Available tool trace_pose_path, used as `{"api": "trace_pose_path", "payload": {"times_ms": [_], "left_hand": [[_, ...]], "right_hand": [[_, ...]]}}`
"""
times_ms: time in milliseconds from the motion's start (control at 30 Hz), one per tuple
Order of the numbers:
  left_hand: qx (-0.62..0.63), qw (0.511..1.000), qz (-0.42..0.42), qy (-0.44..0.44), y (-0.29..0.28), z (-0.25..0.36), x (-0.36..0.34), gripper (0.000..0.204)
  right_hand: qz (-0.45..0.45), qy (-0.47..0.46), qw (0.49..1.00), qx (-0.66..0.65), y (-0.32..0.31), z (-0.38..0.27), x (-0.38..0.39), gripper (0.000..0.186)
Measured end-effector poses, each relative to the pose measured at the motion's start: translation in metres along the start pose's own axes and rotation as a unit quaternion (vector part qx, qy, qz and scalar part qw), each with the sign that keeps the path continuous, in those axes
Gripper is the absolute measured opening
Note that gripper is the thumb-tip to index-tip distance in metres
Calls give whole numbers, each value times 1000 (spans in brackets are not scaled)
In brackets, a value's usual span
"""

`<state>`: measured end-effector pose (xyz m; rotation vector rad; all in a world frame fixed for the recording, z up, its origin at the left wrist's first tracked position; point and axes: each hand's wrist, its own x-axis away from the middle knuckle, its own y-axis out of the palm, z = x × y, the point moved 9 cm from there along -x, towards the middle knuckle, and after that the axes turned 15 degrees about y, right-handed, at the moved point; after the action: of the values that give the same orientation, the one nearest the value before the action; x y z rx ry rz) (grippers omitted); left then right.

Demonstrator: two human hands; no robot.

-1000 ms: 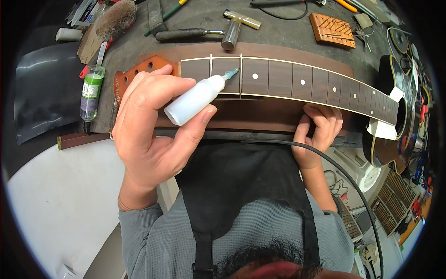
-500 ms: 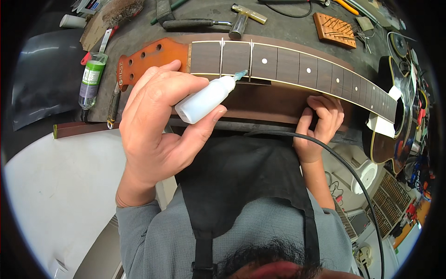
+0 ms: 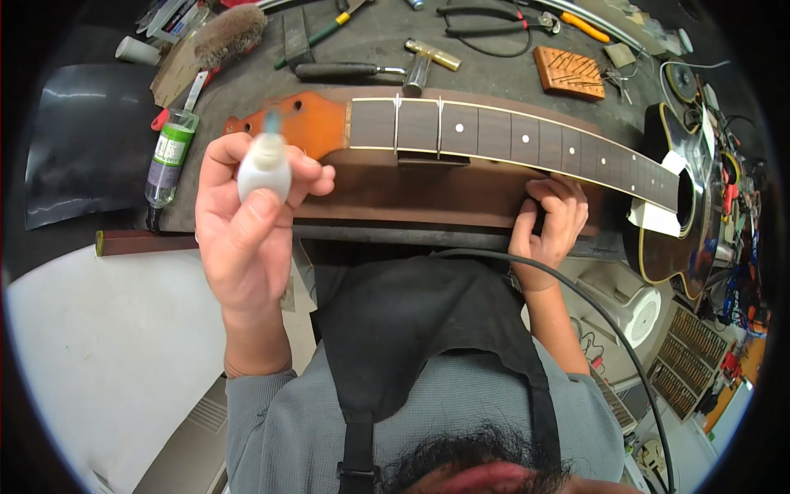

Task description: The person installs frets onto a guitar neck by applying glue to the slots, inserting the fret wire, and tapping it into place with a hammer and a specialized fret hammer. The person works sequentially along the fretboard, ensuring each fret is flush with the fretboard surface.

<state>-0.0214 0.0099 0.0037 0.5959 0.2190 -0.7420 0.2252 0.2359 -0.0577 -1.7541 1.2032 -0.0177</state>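
Observation:
My left hand is closed around a small white squeeze bottle, held up in front of the orange headstock. Its bluish tip points up and away and is blurred. Across the bench lies a guitar neck with a dark fretboard and round pale inlays. Two bright fret wires cross it near the headstock, their ends standing past the edges. My right hand rests at the near edge of the neck, fingers loosely curled, thumb apart, with nothing seen in it.
The dark guitar body lies at the right, with white paper by the neck joint. Behind the neck are a hammer, pliers and a wooden block of bits. A green-labelled bottle lies left. A black cable crosses my right forearm.
My left hand has drawn the squeeze bottle away from the fretboard, left toward the headstock, and turned its tip upward. My right hand stays by the neck. The view has shifted slightly.

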Motion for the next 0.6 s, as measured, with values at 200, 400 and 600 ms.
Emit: {"api": "trace_pose_path", "payload": {"times_ms": [200,400,600], "left_hand": [[85,996,-30,11,-14,3,-32,47],[-97,989,-110,19,-2,-12,-124,39],[-295,927,-225,-63,-14,-102,-205,34]], "right_hand": [[9,-15,1000,-16,-2,-1,1,35],[-23,-29,991,-128,-20,-3,5,39],[16,-185,979,-80,-108,-53,-45,38]]}}
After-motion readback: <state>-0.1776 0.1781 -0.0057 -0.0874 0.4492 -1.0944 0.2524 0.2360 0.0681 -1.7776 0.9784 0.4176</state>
